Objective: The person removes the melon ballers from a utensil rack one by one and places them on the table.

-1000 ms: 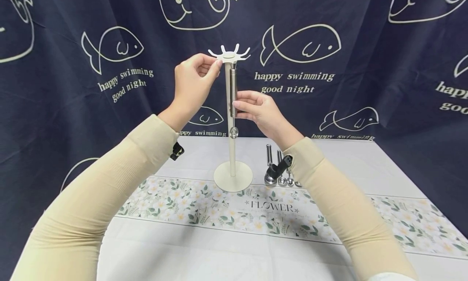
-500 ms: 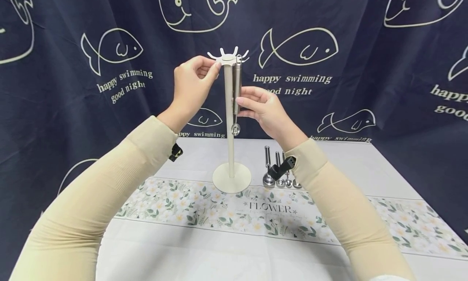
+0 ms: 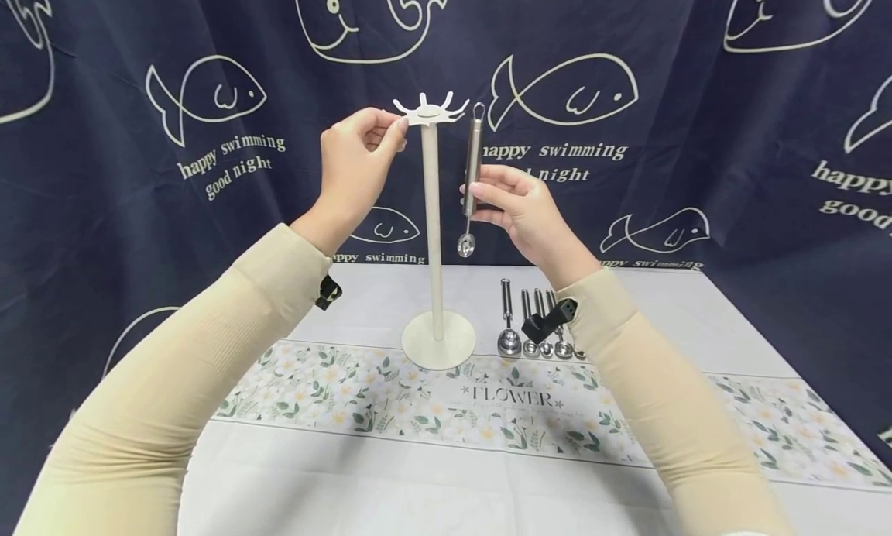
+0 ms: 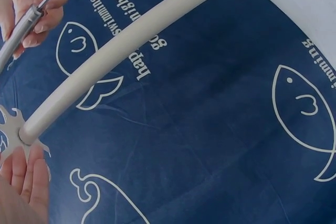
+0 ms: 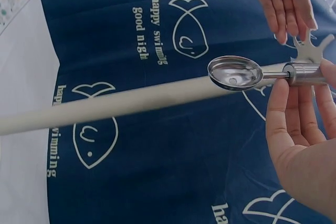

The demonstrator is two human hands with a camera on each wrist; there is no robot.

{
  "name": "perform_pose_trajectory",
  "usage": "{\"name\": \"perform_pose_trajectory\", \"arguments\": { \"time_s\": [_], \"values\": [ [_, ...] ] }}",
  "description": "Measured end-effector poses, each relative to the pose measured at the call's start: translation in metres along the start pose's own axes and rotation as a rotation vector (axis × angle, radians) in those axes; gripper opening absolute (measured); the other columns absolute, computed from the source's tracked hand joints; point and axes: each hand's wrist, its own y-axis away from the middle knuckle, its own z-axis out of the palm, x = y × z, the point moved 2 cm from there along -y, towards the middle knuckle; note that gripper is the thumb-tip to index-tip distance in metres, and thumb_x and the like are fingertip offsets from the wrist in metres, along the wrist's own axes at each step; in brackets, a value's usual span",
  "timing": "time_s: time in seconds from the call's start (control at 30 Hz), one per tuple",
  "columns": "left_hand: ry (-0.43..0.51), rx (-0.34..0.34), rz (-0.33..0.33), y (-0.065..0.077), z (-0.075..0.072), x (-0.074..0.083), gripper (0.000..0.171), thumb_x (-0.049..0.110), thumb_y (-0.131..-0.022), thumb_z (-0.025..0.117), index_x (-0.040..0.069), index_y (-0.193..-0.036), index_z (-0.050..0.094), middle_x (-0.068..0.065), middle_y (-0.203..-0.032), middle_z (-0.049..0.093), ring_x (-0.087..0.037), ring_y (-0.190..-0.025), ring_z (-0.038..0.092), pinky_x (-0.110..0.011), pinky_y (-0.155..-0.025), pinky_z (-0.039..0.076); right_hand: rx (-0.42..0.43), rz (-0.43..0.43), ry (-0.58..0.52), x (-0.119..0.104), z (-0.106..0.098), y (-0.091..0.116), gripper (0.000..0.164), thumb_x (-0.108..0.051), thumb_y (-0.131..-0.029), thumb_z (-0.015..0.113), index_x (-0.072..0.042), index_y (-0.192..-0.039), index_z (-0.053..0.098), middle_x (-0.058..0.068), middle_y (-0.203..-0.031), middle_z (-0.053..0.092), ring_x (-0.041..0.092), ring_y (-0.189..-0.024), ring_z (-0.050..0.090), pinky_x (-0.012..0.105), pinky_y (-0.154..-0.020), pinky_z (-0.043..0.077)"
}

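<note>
A cream utensil stand (image 3: 433, 234) rises upright, with a crown of upturned hooks (image 3: 429, 116) on top. My left hand (image 3: 357, 160) pinches the crown's left edge between thumb and fingers. To the right of the pole, my right hand (image 3: 519, 201) holds a steel melon baller (image 3: 473, 160) by the lower handle. Its hanging loop points up and its small bowl hangs down, apart from the hooks. In the right wrist view the oval bowl (image 5: 234, 73) shows a small mark at its bottom. The left wrist view shows fingers (image 4: 26, 174) against the crown's underside.
Several steel scoops (image 3: 509, 341) lie side by side on the white table, partly behind the right wrist camera (image 3: 550, 321). The stand's round base (image 3: 439, 358) meets a floral runner (image 3: 313, 385). A navy fish-print curtain (image 3: 557, 25) hangs behind.
My right hand has carried the melon baller rightward, away from the pole and hooks, where it overlapped the crown before. My left hand stays at the crown's left edge.
</note>
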Motion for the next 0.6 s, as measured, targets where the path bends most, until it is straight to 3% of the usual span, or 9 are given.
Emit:
{"name": "perform_pose_trajectory", "arguments": {
  "time_s": [0.2, 0.6],
  "values": [
    [-0.006, 0.004, -0.005, -0.002, -0.001, 0.000, 0.022, 0.024, -0.095, 0.063, 0.003, -0.095, 0.072, -0.010, -0.086, 0.073, -0.006, -0.073, 0.064, -0.014, -0.069, 0.048, 0.026, 0.011, -0.007, -0.002, -0.011, 0.002, 0.017, 0.003, -0.092, 0.060, -0.006, -0.103, 0.068, 0.006, -0.096, 0.070, 0.018, -0.089, 0.067, 0.031, -0.076, 0.059],
    [-0.022, -0.001, -0.035, -0.002, -0.003, -0.003, 0.022, 0.024, -0.095, 0.063, 0.005, -0.098, 0.072, -0.010, -0.088, 0.073, -0.008, -0.076, 0.066, -0.014, -0.071, 0.048, 0.074, 0.073, -0.012, 0.002, -0.036, 0.010, 0.014, 0.001, -0.092, 0.061, -0.008, -0.101, 0.068, 0.003, -0.095, 0.069, 0.017, -0.086, 0.067, 0.031, -0.078, 0.058]
  ]
}}
